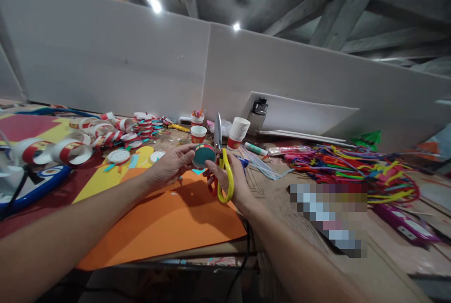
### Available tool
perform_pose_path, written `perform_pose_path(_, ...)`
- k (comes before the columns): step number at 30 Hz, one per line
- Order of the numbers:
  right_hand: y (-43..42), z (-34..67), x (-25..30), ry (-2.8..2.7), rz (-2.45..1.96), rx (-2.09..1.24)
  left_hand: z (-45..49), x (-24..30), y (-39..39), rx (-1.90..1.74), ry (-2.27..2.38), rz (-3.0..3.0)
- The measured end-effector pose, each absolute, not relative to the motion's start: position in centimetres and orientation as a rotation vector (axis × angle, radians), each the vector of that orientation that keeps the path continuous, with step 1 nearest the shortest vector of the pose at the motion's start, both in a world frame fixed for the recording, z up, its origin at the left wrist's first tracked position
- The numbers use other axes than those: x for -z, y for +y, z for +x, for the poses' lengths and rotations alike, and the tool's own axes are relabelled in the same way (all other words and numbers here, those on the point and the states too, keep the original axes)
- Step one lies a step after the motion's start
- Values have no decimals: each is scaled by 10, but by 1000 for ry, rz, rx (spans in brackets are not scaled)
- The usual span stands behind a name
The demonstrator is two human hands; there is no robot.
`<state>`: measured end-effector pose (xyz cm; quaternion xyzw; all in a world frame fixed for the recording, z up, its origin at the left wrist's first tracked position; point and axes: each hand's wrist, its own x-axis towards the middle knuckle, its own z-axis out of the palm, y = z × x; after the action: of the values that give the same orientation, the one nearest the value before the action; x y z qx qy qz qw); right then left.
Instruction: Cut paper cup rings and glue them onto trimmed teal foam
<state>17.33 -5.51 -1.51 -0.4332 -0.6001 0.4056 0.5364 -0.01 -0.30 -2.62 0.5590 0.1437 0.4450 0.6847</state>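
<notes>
My left hand (171, 166) pinches the left rim of a small round piece with a dark teal face (204, 157) and a red edge, which looks like a cut-down paper cup. My right hand (232, 178) holds yellow-handled scissors (226, 176), their blades upright beside the round piece. The thumb and fingers of that hand also touch the piece's right side. Both hands are above a sheet of orange paper (183, 221). Behind them stand a single red-and-white paper cup (198, 134) and a stack of paper cups (238, 132).
Cut cup rings (72, 150) and disc-shaped pieces (118, 156) lie at the left, near a blue-edged object (52, 185). A dark bottle (258, 115) and a glue stick (256, 148) are behind. Coloured pipe cleaners (338, 167) and a purple packet (405, 224) lie at the right.
</notes>
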Motion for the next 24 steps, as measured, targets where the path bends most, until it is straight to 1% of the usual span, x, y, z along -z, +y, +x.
perform_pose_path(4,-59,172,15,-1420,-994,-1012,1,19,-8,-1044,390,1162)
perform_pose_path(7,-62,172,13,-1469,-1046,-1020,-3,9,-8,-1130,469,1026)
perform_pose_path(13,-64,173,5,-1712,-1130,-805,-20,-2,4,-1284,449,831)
perform_pose_path(18,-66,175,-2,-1814,-1115,-653,-23,-4,5,-1294,430,791)
perform_pose_path(24,-63,180,-2,-1926,-1209,-600,-17,-3,-1,-1252,452,793)
